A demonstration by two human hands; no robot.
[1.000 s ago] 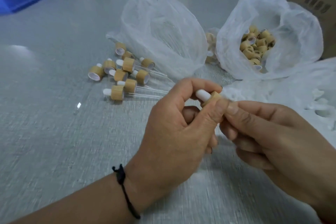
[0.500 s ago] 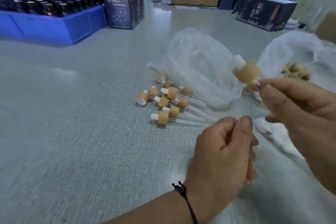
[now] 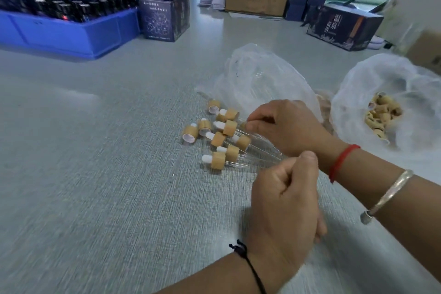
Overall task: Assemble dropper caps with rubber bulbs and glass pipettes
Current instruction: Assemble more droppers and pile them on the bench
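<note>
Reaching over the pile of finished droppers (image 3: 220, 137) at the worktop's (image 3: 95, 186) centre, the right hand (image 3: 286, 126) has its fingers (image 3: 256, 118) curled together at the pile's 3 o'clock edge, seemingly pinching a wooden cap there, though the grip is partly hidden. Nearer, at 6 o'clock, the left hand (image 3: 284, 205) is a loose fist, nothing visible in it. Loose caps (image 3: 381, 112) sit in a plastic bag (image 3: 358, 83) at 3 o'clock.
</note>
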